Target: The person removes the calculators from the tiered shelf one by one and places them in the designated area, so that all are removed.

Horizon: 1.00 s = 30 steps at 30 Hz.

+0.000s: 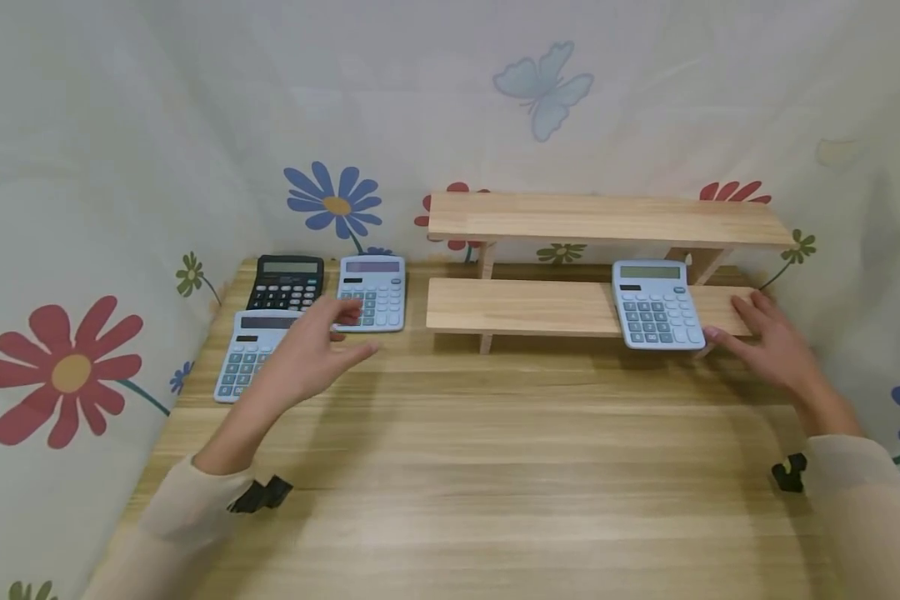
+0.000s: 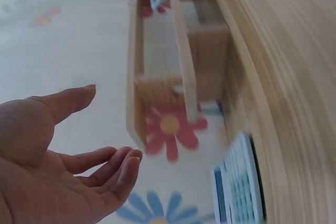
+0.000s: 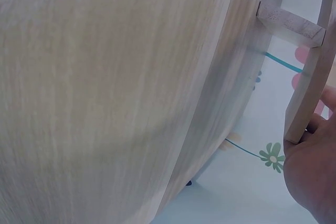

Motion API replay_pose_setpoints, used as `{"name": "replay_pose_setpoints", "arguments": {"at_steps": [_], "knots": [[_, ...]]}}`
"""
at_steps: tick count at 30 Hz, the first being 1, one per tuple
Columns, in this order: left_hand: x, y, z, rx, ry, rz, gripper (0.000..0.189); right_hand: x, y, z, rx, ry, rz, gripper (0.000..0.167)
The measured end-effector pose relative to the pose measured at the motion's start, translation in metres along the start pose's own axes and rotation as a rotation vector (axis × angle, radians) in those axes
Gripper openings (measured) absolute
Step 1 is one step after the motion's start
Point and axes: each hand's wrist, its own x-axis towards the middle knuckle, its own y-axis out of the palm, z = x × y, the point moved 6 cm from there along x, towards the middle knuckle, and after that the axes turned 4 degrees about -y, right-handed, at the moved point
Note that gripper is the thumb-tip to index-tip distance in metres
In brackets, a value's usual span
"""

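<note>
My left hand (image 1: 307, 354) hovers above the table at the left, thumb and fingers apart and holding nothing. In the head view it partly covers a light-blue calculator (image 1: 232, 367) and overlaps the keys of another light-blue calculator (image 1: 390, 304). Behind them lies a black calculator (image 1: 288, 279). My right hand (image 1: 776, 342) is at the right end of the lower board of a wooden two-tier shelf (image 1: 525, 307), fingers over the board's end. Its thumb reaches the lower right corner of a light-blue calculator (image 1: 656, 304) leaning on that board; whether they touch I cannot tell.
The shelf's upper board (image 1: 600, 217) runs above and behind the lower one. A wood-grain table (image 1: 525, 467) extends in front. A flower-printed cloth (image 1: 420, 100) hangs behind and at both sides.
</note>
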Motion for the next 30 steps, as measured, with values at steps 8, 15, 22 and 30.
{"name": "replay_pose_setpoints", "arguments": {"at_steps": [8,15,22,30], "knots": [[0.029,0.062,-0.072,-0.248,0.138,0.062,0.072,0.002,-0.002,0.004,-0.009,-0.011,0.001,0.096],[0.053,0.131,-0.113,-0.496,0.209,0.158,0.071,-0.001,-0.003,0.003,0.003,-0.009,0.013,0.096],[0.072,0.194,-0.135,-0.627,0.179,0.238,0.07,-0.004,-0.002,0.001,0.012,0.003,0.012,0.097],[0.088,0.254,-0.151,-0.786,0.032,0.238,0.061,0.0,0.0,0.001,0.018,0.008,0.018,0.097]]}}
